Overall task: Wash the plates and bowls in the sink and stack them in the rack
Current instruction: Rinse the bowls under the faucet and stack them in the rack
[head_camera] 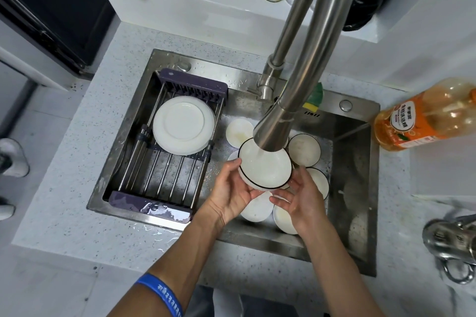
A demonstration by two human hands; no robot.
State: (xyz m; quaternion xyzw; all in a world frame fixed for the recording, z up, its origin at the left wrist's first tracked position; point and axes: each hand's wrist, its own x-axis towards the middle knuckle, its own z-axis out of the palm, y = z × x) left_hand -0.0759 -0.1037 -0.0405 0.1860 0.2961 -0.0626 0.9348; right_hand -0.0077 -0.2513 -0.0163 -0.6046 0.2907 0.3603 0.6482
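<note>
A black-rimmed white bowl point(265, 166) is gripped under the faucet head point(273, 131) by the left hand point(231, 195); the right hand point(300, 198), fingers seemingly relaxed, is touching its lower rim.

Brushed steel sink point(358, 121), glossy bowl point(268, 170)

Bright, even overhead light, soft shadows only. Glare streaks on the faucet point(296, 64) neck and wet sink point(360, 121) rim; white plates in the rack point(164, 170) near clipping. Strong wide-angle bend at edges: counter lines curve, orange bottle point(422, 118) stretched. Centre sharp, corners soft; faucet head slightly blurred, probably too close to the lens. Dark top-left corner underexposed.
</note>
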